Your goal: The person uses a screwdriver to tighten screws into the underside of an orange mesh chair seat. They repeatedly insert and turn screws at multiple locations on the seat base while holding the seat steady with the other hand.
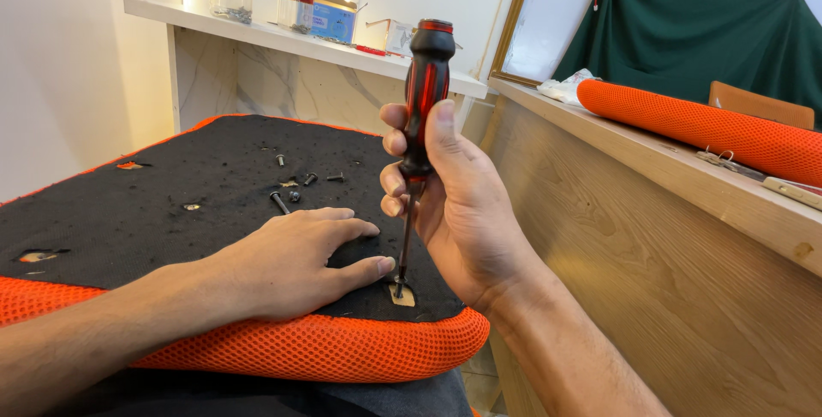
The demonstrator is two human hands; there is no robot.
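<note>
My right hand [458, 211] grips a red-and-black screwdriver [423, 96] held upright, its tip set in a screw hole [401, 294] near the front right corner of an upturned chair seat. The seat has a black fabric underside [171, 203] and an orange mesh rim [342, 348]. My left hand [291, 259] lies flat on the black fabric, fingers spread, thumb tip almost touching the screwdriver shaft just left of the hole. Loose bolts [295, 186] lie on the fabric beyond my left hand.
A wooden counter [651, 237] rises close on the right, with an orange mesh roll [711, 130] lying along its top. A white shelf [274, 40] behind the seat carries jars and small boxes. Dark green cloth [702, 32] hangs at the back right.
</note>
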